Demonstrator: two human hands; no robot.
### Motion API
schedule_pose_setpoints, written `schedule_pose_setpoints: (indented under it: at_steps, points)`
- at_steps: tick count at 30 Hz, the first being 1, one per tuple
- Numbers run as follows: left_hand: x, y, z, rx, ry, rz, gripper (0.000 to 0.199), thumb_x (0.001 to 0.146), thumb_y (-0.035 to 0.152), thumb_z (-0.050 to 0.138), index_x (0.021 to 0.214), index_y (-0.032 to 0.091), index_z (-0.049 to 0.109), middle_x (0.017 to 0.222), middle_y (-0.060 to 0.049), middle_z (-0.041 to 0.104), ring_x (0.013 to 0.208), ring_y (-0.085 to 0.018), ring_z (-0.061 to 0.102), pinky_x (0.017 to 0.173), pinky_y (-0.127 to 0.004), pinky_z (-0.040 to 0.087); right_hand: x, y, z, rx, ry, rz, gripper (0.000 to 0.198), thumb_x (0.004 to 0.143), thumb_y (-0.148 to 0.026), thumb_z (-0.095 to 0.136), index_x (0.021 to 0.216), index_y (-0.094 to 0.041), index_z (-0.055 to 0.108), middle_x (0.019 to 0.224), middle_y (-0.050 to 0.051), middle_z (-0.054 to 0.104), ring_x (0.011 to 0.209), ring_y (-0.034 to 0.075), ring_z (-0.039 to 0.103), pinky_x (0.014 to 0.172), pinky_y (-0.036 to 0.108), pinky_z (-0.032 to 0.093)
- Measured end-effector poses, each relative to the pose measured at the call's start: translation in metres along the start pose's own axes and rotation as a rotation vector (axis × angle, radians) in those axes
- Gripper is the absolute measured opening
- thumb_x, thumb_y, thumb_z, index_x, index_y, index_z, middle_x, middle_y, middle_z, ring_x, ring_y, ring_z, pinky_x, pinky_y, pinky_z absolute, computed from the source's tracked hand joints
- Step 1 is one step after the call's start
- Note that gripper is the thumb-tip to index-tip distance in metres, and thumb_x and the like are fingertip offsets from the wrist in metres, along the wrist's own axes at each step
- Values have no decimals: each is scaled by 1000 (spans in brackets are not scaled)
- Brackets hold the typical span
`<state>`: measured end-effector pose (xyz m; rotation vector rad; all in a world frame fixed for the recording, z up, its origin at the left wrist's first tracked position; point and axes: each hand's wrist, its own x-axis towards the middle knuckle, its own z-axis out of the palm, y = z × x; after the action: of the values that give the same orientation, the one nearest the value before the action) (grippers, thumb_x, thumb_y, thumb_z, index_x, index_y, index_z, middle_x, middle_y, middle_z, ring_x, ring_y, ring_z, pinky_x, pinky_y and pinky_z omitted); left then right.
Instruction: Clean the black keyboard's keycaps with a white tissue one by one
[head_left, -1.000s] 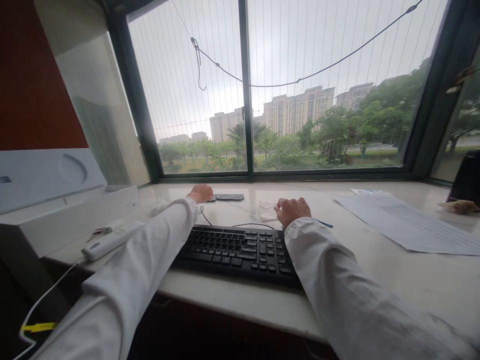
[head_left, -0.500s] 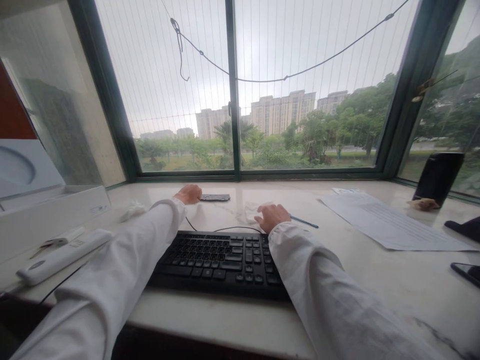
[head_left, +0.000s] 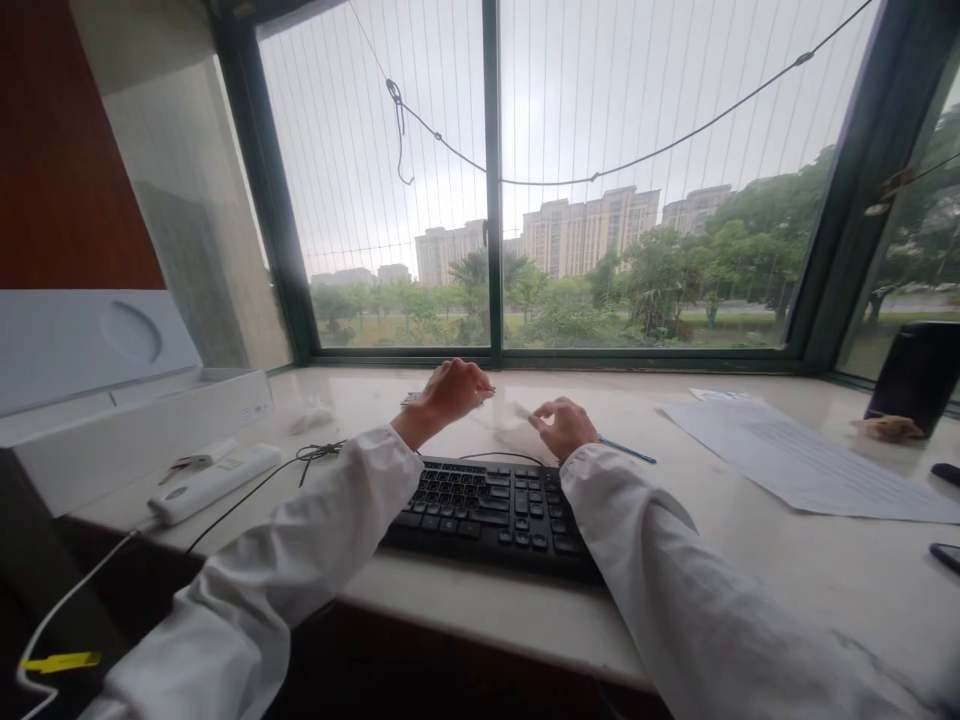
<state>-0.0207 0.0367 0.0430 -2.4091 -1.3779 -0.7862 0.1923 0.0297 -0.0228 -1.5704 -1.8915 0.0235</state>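
My left hand [head_left: 452, 392] is closed in a pinch above the counter, behind the keyboard. A small dark piece shows at its fingertips, too small to name. Partly hidden behind this hand lies a grey, ridged strip [head_left: 410, 398]. My right hand [head_left: 564, 428] pinches a thin white tissue [head_left: 519, 410], blurred at the fingertips. A slim blue stick [head_left: 628, 450] sticks out to the right behind this hand; whether the hand touches it I cannot tell. The black keyboard [head_left: 495, 515] lies below both hands, its left end covered by my left sleeve.
A white power strip [head_left: 217, 483], a cable [head_left: 247, 505] and a white box [head_left: 165, 420] are on the left. Printed sheets [head_left: 780, 450] lie right, near a dark upright object [head_left: 911, 380]. A crumpled white tissue [head_left: 311, 413] lies near the window.
My left hand has come up off the grey strip and moved right, towards my right hand. My right fingers have drawn together on the tissue. The view has turned slightly left.
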Motion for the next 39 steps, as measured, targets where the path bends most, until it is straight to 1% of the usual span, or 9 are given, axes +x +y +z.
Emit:
schedule_pose_setpoints:
  at_steps: [2, 5, 9, 14, 17, 20, 27, 31, 39]
  points:
    - [-8, 21, 4, 11, 26, -21, 18, 81, 34, 66, 88, 21, 77, 86, -9, 75, 85, -25, 69, 78, -34, 50, 0, -5, -1, 218, 35, 95, 27, 82, -41, 60, 90, -19, 75, 96, 8, 71, 85, 19, 66, 81, 29, 47]
    - [-19, 38, 13, 71, 10, 40, 25, 88, 34, 57, 86, 17, 76, 83, -14, 73, 83, -27, 69, 76, -35, 50, 1, -13, 5, 583, 27, 188, 32, 79, -47, 63, 91, -19, 72, 90, 7, 73, 83, 19, 68, 79, 30, 51]
    - [-30, 34, 26, 103, 23, 111, 28, 91, 31, 52, 88, 17, 76, 82, -13, 73, 79, -25, 70, 72, -31, 49, 4, -19, 23, 1045, -59, 237, 32, 72, -45, 73, 83, -16, 69, 84, 7, 73, 78, 18, 68, 75, 31, 55]
    - [-34, 21, 31, -149, 165, 140, 19, 87, 33, 59, 95, 24, 74, 95, -3, 75, 88, -22, 70, 78, -27, 49, 4, -20, 28, 1341, -143, 283, 41, 56, -44, 85, 78, -13, 70, 74, 6, 72, 74, 18, 69, 82, 34, 56]
    - [-36, 20, 31, -252, 233, 123, 16, 84, 33, 65, 96, 25, 72, 92, 1, 75, 84, -19, 70, 78, -25, 50, 1, -20, 27, 1393, -177, 253, 48, 48, -44, 88, 78, -12, 69, 74, 6, 72, 77, 18, 69, 86, 35, 54]
    - [-38, 21, 32, -278, 246, 105, 25, 81, 34, 68, 104, 24, 66, 88, 3, 75, 75, -16, 70, 71, -23, 50, 0, -19, 28, 1345, -153, 256, 50, 44, -43, 90, 75, -14, 65, 72, 6, 72, 75, 19, 69, 81, 37, 55]
    - [-40, 23, 33, -272, 278, 134, 29, 81, 39, 69, 106, 25, 64, 80, 3, 74, 65, -14, 68, 65, -21, 48, -3, -18, 24, 1118, -97, 210, 48, 56, -47, 85, 86, -14, 66, 74, 8, 72, 73, 19, 68, 70, 32, 54]
    - [-41, 24, 31, -283, 273, 144, 28, 83, 41, 67, 106, 25, 64, 79, 3, 74, 59, -12, 65, 60, -20, 47, -3, -18, 22, 1125, -122, 165, 51, 55, -50, 84, 87, -13, 70, 75, 7, 72, 70, 17, 66, 68, 30, 52]
    - [-42, 22, 32, -318, 215, 131, 27, 81, 38, 69, 105, 26, 64, 87, 3, 75, 68, -14, 68, 69, -23, 50, -4, -18, 19, 1187, -164, 163, 54, 47, -50, 86, 83, -12, 74, 72, 6, 72, 70, 17, 65, 72, 32, 50]
